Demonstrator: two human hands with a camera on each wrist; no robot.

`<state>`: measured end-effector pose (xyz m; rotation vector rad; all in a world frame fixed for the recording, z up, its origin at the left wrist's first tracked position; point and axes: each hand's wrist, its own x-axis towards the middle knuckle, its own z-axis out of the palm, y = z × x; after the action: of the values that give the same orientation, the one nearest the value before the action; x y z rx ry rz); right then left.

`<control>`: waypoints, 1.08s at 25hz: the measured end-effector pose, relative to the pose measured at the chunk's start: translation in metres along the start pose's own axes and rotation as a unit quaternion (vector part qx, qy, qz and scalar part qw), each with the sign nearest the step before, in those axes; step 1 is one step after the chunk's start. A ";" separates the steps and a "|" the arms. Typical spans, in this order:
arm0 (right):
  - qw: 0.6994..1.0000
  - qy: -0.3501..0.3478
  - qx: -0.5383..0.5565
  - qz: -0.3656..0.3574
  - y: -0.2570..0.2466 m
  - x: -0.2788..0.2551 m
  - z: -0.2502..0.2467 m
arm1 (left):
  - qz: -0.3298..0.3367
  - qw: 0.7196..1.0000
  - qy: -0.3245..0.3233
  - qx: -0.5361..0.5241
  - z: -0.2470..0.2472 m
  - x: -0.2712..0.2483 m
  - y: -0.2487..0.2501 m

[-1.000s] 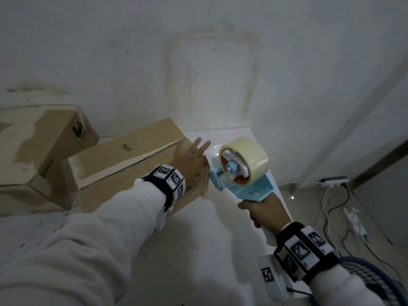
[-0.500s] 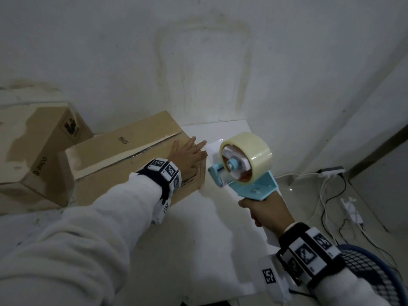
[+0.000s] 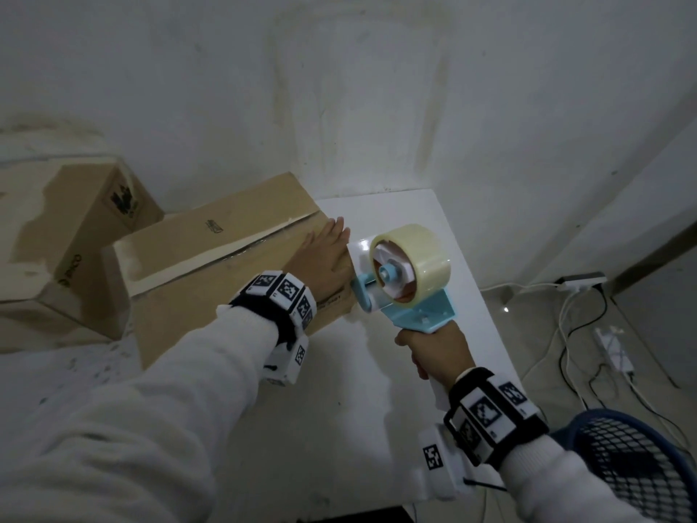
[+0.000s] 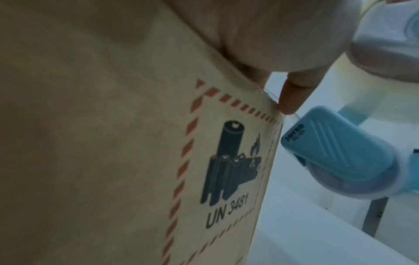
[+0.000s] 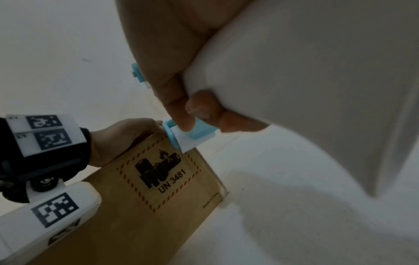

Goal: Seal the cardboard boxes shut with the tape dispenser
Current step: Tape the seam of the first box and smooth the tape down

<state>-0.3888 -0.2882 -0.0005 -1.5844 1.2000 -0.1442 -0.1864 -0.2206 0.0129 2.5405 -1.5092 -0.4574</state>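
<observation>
So, white table [image 3: 433,371] against a wall, the long cardboard box [image 3: 226,281] lies on it at the back left, a second cardboard box [image 3: 68,235] just beside it further left. Box long axis runs from the near left to the far right in the head view, centre seam along that axis, its short end face with the battery hazard label [image 5: 163,172] towards the person. Left hand [image 3: 322,264] lies flat on the box top at the right-hand end, fingers straight, pressing the flap down, gripping nothing; in the left wrist view one fingertip [image 4: 292,96] hangs over the box edge. Right hand [image 3: 437,352] is wrapped tight round the white handle of the tape dispenser [image 3: 399,281]; the dispenser sits just off the box's right end, roll [image 3: 418,258] upright, blue nose pointing left at the box, at or very near that top corner; contact itself I cannot tell. Risks, as a guess: the nose is beside the left fingers, so the cutter could catch them; if tape lands off the seam line it bonds one flap only; if the left hand eases off, the flap can lift and the strip wrinkles. Floor right: cables [image 3: 573,334], blue mesh basket [image 3: 633,466].
</observation>
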 end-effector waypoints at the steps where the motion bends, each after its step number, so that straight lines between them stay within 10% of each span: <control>1: 1.000 -0.001 0.001 0.001 0.000 0.002 0.002 | 0.003 1.000 0.000 0.011 0.000 0.000 0.000; 27: 0.987 -0.020 0.127 0.098 -0.003 0.001 0.013 | -0.027 0.998 -0.014 0.063 0.002 0.006 0.013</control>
<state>-0.3784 -0.2805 -0.0037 -1.2354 1.2456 -0.1312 -0.1946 -0.2321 0.0136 2.6870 -1.5302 -0.4197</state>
